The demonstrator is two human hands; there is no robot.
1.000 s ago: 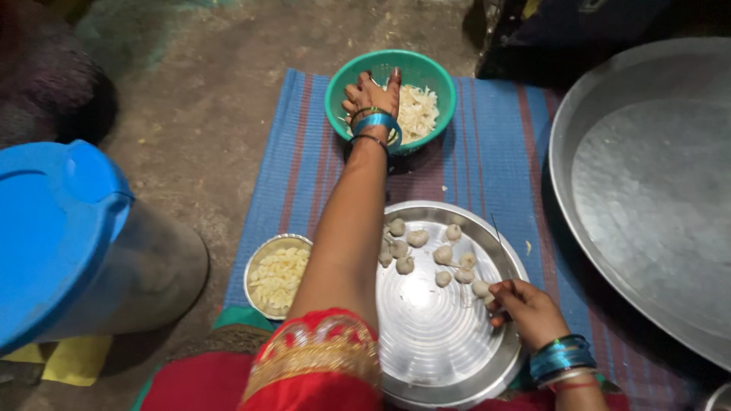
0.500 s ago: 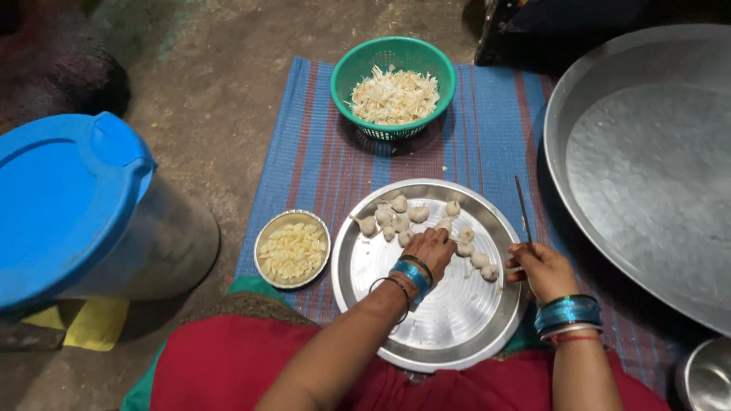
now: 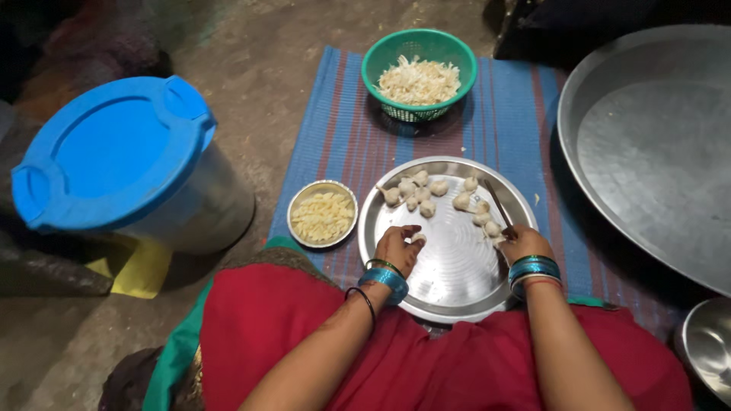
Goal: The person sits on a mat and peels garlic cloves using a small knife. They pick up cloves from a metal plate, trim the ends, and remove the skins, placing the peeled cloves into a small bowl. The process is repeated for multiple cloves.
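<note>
A round steel plate [image 3: 457,266] lies on a striped blue mat in front of my lap. Several whole garlic cloves [image 3: 426,194] sit along its far half. My left hand [image 3: 397,247] rests at the plate's near left edge with fingers curled around a pale garlic clove [image 3: 416,238]. My right hand [image 3: 520,242] is at the plate's right edge, shut on a small knife [image 3: 499,204] whose blade points out over the plate. Both wrists wear blue bangles.
A green basket [image 3: 419,70] of pale peels stands at the mat's far end. A small steel bowl [image 3: 323,214] of peeled pieces sits left of the plate. A blue-lidded container [image 3: 122,156] is at the left, a large steel tray [image 3: 647,152] at the right, another steel bowl [image 3: 708,346] bottom right.
My left hand has come back from the green basket to the plate's near left edge and now holds a clove. My right hand stays at the plate's right edge.
</note>
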